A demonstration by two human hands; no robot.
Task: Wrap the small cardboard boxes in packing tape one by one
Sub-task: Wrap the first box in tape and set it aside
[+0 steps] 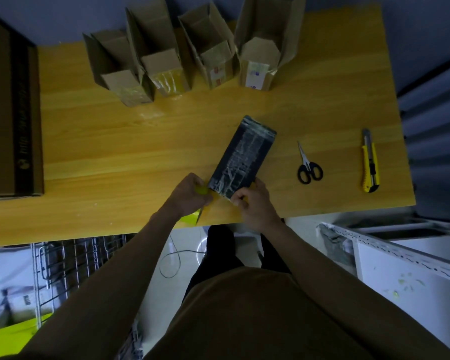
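dark box [242,157] | near end pinched — left hand [190,194], right hand [255,201]

The room is dim, with a bluish-grey wall [63,19] behind a yellow-toned wood-grain surface [115,157]. A large brown carton [8,113] stands against the surface's left edge. The floor [182,245] below is pale and glossy, with a thin dark cable [170,263] looped on it. A black wire rack [70,258] sits under the left side. On the right stands a white cabinet [400,276] edged by a perforated metal rail [390,250].
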